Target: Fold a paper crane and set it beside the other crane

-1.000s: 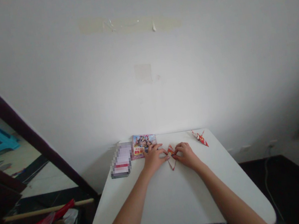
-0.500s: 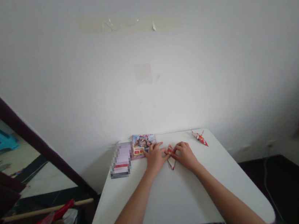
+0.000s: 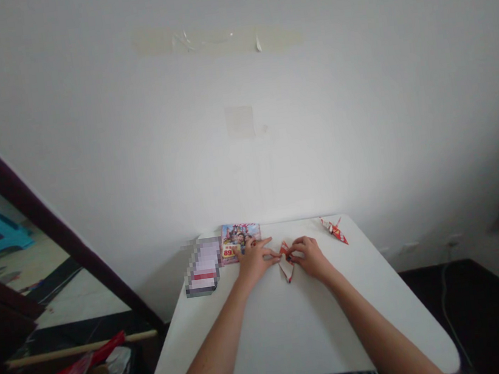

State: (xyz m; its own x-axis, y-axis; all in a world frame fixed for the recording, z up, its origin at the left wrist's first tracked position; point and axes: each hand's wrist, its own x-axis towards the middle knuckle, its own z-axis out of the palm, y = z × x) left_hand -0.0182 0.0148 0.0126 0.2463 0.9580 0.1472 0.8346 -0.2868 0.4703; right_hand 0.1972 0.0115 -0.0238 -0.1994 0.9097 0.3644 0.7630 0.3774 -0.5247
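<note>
A small red and white folded paper (image 3: 286, 265) lies on the white table (image 3: 291, 335) near its far edge. My left hand (image 3: 254, 261) rests at the paper's left side, fingers pinched on its upper left flap. My right hand (image 3: 310, 258) sits at the right side, fingers curled and pressing the upper right flap. Both forearms reach forward across the table.
A finished red paper crane (image 3: 334, 230) stands at the far right corner. A colourful printed sheet (image 3: 239, 240) and a blurred rectangular item (image 3: 204, 266) lie at the far left. The white wall rises right behind the table. Bags and a wooden stick lie on the floor at left.
Both hands stay at the folded paper with only small finger shifts; the left fingers have closed in on the paper's top flap.
</note>
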